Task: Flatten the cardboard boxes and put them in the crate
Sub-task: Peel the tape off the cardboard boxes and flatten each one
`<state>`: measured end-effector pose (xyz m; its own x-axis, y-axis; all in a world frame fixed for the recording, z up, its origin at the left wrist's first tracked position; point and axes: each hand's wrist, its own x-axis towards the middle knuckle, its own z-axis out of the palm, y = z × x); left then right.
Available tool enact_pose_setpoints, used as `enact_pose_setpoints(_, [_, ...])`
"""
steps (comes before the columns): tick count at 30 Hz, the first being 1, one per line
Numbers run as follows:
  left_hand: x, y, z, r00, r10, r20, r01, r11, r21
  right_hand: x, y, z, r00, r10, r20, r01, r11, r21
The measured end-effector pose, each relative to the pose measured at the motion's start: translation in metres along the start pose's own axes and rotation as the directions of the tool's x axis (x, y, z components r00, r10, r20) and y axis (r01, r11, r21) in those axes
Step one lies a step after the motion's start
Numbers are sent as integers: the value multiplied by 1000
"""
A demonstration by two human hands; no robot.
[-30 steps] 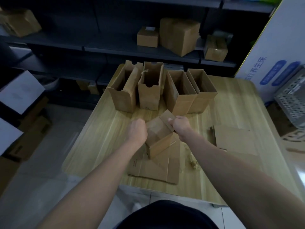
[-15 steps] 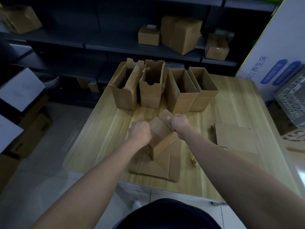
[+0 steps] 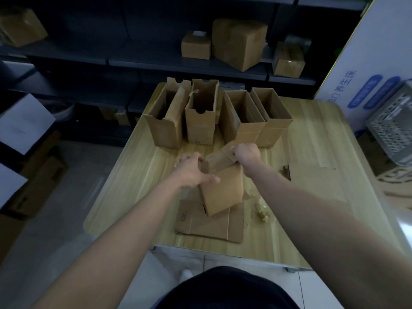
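A small brown cardboard box stands tilted over a flattened box near the front of the wooden table. My left hand holds the box's upper left side, fingers spread along it. My right hand is closed on its top flap at the upper right. Several open upright boxes stand in a row behind. The grey perforated crate sits off the table's right edge.
Crumpled tape scraps lie right of the flattened box. Another flat cardboard sheet rests on the right half of the table. Dark shelves with closed boxes stand behind; a white-and-blue carton is at the right.
The held box has turned and its front panel now hangs down toward me. My right hand has pulled the top flap up and to the right; my left fingers have spread.
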<state>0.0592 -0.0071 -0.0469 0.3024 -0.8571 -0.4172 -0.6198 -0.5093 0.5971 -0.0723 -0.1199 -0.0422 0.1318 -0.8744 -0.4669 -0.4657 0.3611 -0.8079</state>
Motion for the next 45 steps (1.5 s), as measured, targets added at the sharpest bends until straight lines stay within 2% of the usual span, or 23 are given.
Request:
enact_pose_setpoints(3, [5,-3,-5,989,103,106,-62,940,-336,3,-7,-14,998,59,-28,-57,996,69])
enact_pose_setpoints(5, [11,-3,-5,992,97,78,-47,872,-487,2,-6,-25,999,38,3,-38,989,141])
enact_pose_setpoints(7, [17,2,-3,999,-3,48,33,772,-635,-3,-5,-38,994,-64,84,55,993,108])
enact_pose_setpoints(9, [22,8,-2,981,-163,109,188,625,-758,-8,-2,-56,974,-137,179,137,990,14])
enact_pose_setpoints(11, [28,11,-1,938,-280,204,320,473,-821,-10,0,-76,955,-152,255,167,985,-36])
enact_pose_setpoints(13, [34,12,1,898,-319,304,411,357,-839,-12,3,-92,935,-155,319,163,987,-1])
enact_pose_setpoints(17, [43,20,11,841,-300,450,527,269,-806,-12,12,-116,888,-229,399,135,959,249])
enact_pose_setpoints(19, [48,24,19,825,-283,490,557,252,-792,-12,13,-121,893,-248,375,173,959,224])
enact_pose_setpoints(21, [50,32,26,828,-240,506,558,273,-783,-11,15,-125,920,-265,287,253,964,80])
enact_pose_setpoints(22, [50,38,28,845,-235,481,534,319,-783,-8,16,-128,936,-268,228,266,963,41])
enact_pose_setpoints(23, [49,45,30,874,-259,410,484,407,-775,-5,18,-131,950,-261,172,259,965,33])
enact_pose_setpoints(24, [48,52,31,913,-299,279,402,529,-747,-3,19,-135,961,-249,122,245,968,43])
enact_pose_setpoints(25, [47,59,33,944,-319,83,284,656,-699,-2,21,-138,969,-233,85,228,972,56])
enact_pose_setpoints(26, [46,65,34,955,-268,-127,125,753,-645,-1,22,-140,974,-215,65,211,976,60])
enact_pose_setpoints(27, [44,71,35,948,-146,-284,-45,820,-570,-1,23,-141,978,-198,56,195,979,56])
enact_pose_setpoints(28, [40,76,36,935,9,-356,-185,867,-463,-1,25,-141,982,-185,47,183,982,52])
enact_pose_setpoints(30, [30,83,43,913,256,-317,-336,914,-228,0,27,-139,987,-162,16,160,986,51])
enact_pose_setpoints(32, [25,82,51,891,338,-303,-358,933,-11,0,28,-135,989,-150,-6,150,988,48])
enact_pose_setpoints(34, [21,80,56,868,358,-343,-333,934,132,1,29,-129,988,-150,-28,151,987,60])
enact_pose_setpoints(41, [20,67,62,909,251,-333,-219,967,130,6,43,-101,993,-115,-3,114,988,106])
enact_pose_setpoints(45, [25,53,68,942,169,-290,-166,986,33,13,51,-84,997,-79,-3,79,985,150])
